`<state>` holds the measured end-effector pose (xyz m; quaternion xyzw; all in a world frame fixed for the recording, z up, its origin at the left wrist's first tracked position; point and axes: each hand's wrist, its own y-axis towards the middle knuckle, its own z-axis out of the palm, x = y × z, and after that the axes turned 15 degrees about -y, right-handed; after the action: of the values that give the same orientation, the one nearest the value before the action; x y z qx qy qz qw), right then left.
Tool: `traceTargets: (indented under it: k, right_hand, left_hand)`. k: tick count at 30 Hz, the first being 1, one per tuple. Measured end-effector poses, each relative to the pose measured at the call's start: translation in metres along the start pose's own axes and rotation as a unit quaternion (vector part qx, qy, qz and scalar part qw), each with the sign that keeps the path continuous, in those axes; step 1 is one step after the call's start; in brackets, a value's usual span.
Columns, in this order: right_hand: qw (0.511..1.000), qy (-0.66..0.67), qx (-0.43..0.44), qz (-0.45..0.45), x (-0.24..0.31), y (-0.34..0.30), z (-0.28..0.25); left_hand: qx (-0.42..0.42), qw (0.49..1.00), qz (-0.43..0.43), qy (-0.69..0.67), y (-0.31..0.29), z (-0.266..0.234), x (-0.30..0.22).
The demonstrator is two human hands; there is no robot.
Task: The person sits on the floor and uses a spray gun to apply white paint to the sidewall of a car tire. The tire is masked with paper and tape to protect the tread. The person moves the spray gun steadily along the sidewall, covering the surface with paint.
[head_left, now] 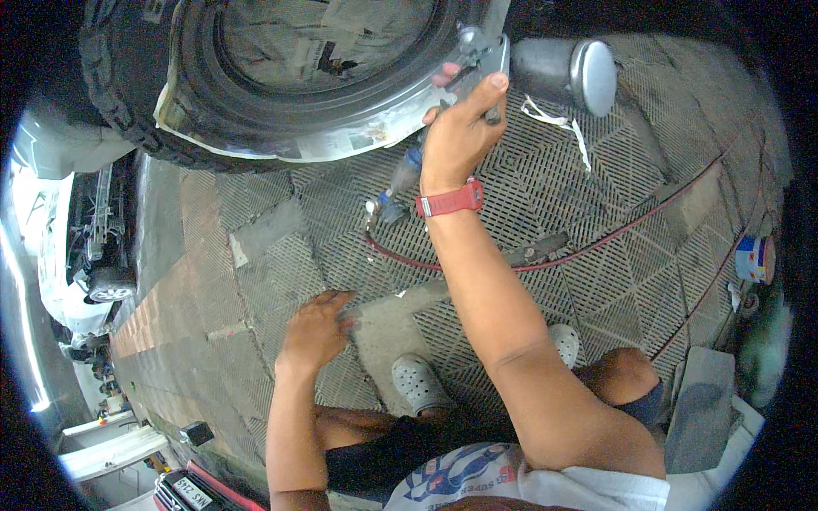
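Observation:
My right hand (464,140), with a red watch (452,200) on its wrist, is closed round a spray gun (484,58). A grey metal paint cup (558,72) with a pale round end lies on its side at the gun's right. Below the grip hangs a clear-and-blue air filter (404,177), joined to a red air hose (477,268). Just beyond the gun is a dark wheel rim (213,94), masked with newspaper (332,38) in its middle and white paper (307,153) along its edge. My left hand (317,334) hangs low with loose fingers, holding nothing.
The black tyre (119,111) surrounds the rim. The hose runs right across the grated floor mats (358,213). A white strip (558,123) lies near the cup. A small can (755,259) stands far right. Vehicles (85,247) are at the left.

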<state>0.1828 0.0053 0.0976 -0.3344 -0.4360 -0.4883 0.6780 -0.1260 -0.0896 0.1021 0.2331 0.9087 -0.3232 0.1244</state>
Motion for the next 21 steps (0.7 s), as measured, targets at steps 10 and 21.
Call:
traceTargets:
  k: [10,21]
  right_hand:
    - [0.957,0.110,0.255,-0.085,0.046,-0.009,0.029]
    - [0.914,0.046,0.402,0.039,0.068,-0.035,0.034]
  left_hand:
    - [0.001,1.000,0.003,0.025,0.017,0.010,-0.001]
    - [0.008,0.999,0.011,0.041,0.031,0.008,-0.009]
